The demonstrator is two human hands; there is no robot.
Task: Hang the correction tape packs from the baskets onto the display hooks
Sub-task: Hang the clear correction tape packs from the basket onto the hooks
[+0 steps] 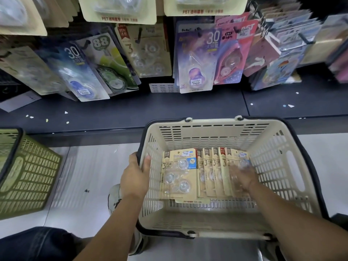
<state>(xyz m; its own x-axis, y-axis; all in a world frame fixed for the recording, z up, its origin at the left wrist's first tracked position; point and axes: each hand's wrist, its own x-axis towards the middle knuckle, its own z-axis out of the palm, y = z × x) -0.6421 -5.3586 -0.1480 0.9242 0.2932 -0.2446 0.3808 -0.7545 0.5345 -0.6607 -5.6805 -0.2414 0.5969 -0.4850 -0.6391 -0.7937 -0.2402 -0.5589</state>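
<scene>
Two baskets: cream basket with roughly six correction tape packs, green basket well apart at left. Left hand curled round the cream rim; right hand blurred over the right-hand packs, grip impossible to tell. Near half of the cream basket bare.

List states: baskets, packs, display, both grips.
cream basket: on the floor, handles down, holds packs.
green basket: on the floor at left, partly out of frame, contents hidden.
flat pack: face up, left side of the cream basket.
pack row: overlapping, right of the flat pack.
hung packs: on display hooks.
left grip: holds the cream basket's left rim, thumb inside.
right grip: on the pack row, blurred; hold unclear.
</scene>
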